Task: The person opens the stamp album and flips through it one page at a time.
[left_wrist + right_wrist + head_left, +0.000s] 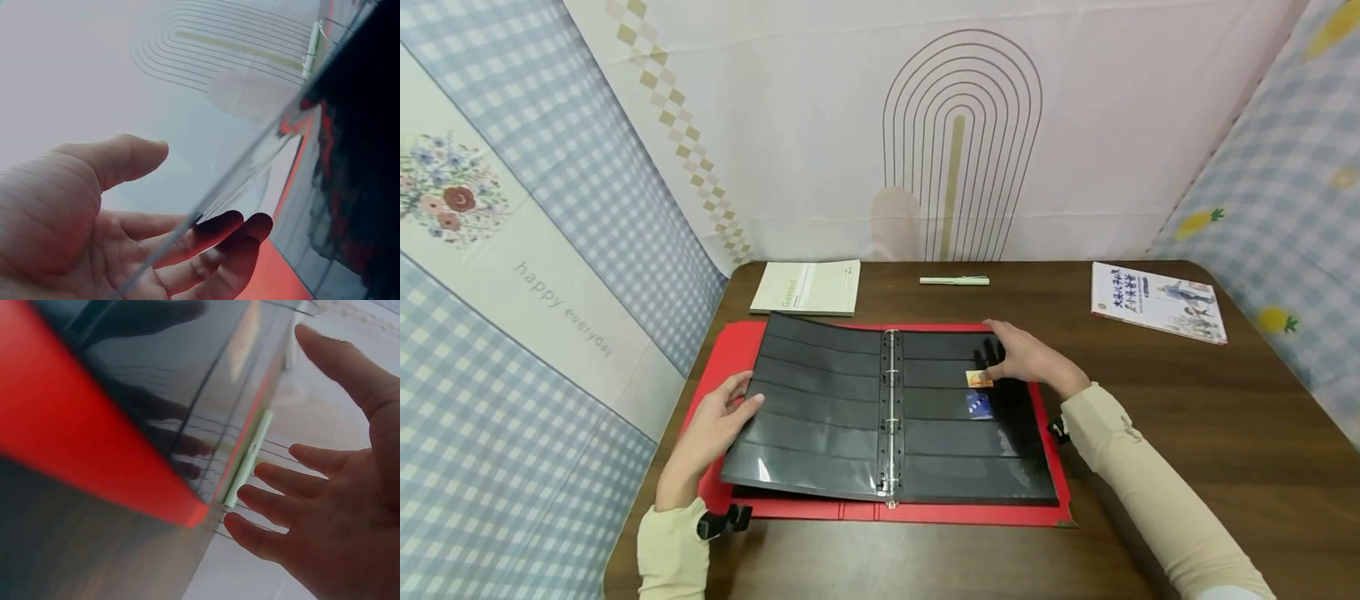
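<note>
A red ring-bound stamp album [977, 514] lies spread on the table, its black pages fitted with horizontal strip pockets. The left page [812, 400] is lifted and slopes. My left hand [711, 429] is at its outer edge; in the left wrist view its fingers reach under the page while the thumb stands apart from it. On the right page [947, 479] are a small orange stamp [974, 380] and a blue stamp [978, 407] below it. Over that page's outer side hovers my right hand [1028, 358], fingers spread and holding nothing in the right wrist view.
Behind the album lie a cream notepad [808, 287] at left and a pale green pen [955, 281] at centre. A white picture book [1157, 302] is at the back right. Metal rings [891, 417] stand up along the album's spine. Patterned cloths hang around the table [1187, 417].
</note>
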